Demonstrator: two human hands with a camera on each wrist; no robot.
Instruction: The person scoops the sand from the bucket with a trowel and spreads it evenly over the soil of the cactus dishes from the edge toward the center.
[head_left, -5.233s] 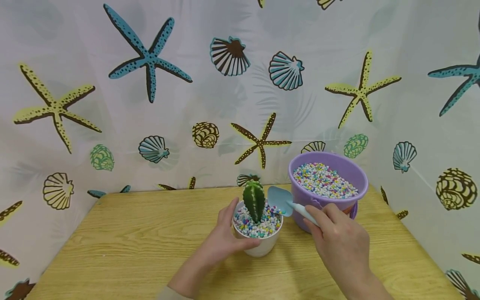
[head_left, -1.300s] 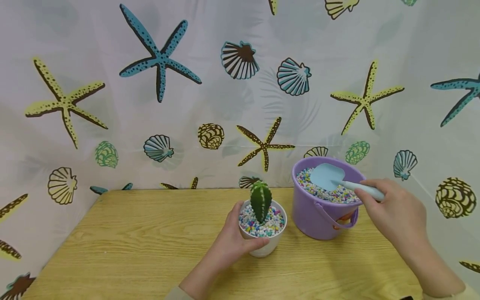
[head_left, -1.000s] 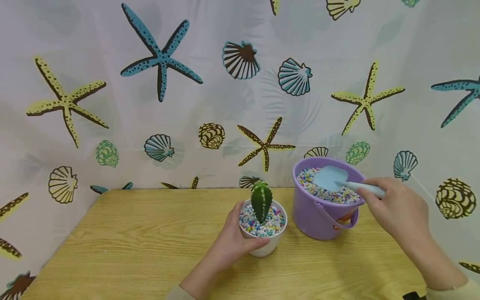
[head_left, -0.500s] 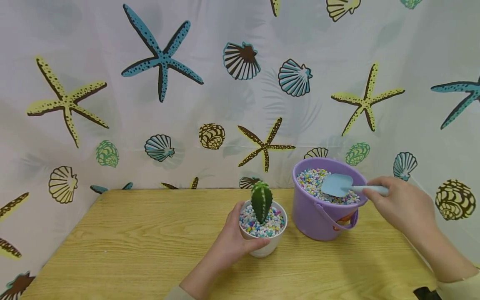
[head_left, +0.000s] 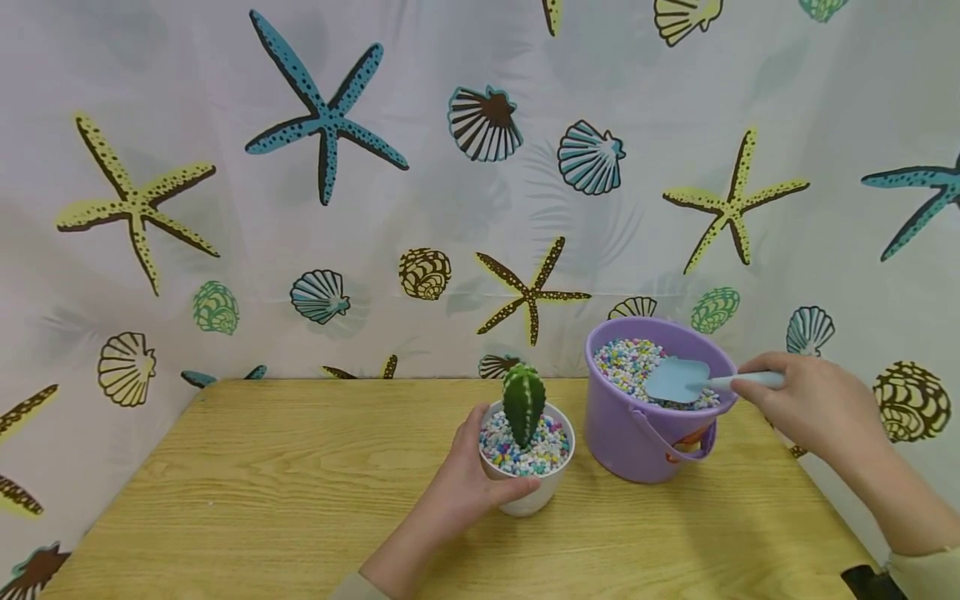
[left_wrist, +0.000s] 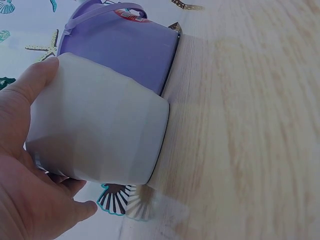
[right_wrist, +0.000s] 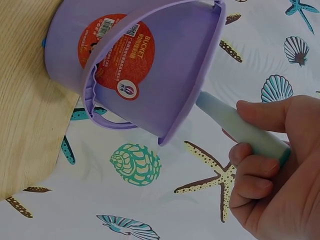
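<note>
My left hand (head_left: 468,479) grips the near left side of a white flowerpot (head_left: 528,497) standing on the table. A green cactus (head_left: 524,406) rises from the pot amid small multicoloured pebbles (head_left: 552,442). In the left wrist view, thumb and fingers wrap round the pot (left_wrist: 105,120). My right hand (head_left: 813,400) pinches the handle of a light blue toy shovel (head_left: 678,381). Its blade lies at the pebbles inside the purple bucket (head_left: 622,433), right of the pot. The right wrist view shows the shovel handle (right_wrist: 242,127) between thumb and fingers, its blade hidden behind the bucket's rim.
The wooden table (head_left: 262,483) stretches left and in front of the pot. A white curtain (head_left: 420,183) printed with starfish and shells stands behind and at the sides. The bucket's handle (head_left: 663,437) hangs down its front.
Earlier, the shovel was over the pot's right rim; it has moved right into the bucket. Over the last second its blade has slid right across the pebbles. The left hand keeps holding the pot.
</note>
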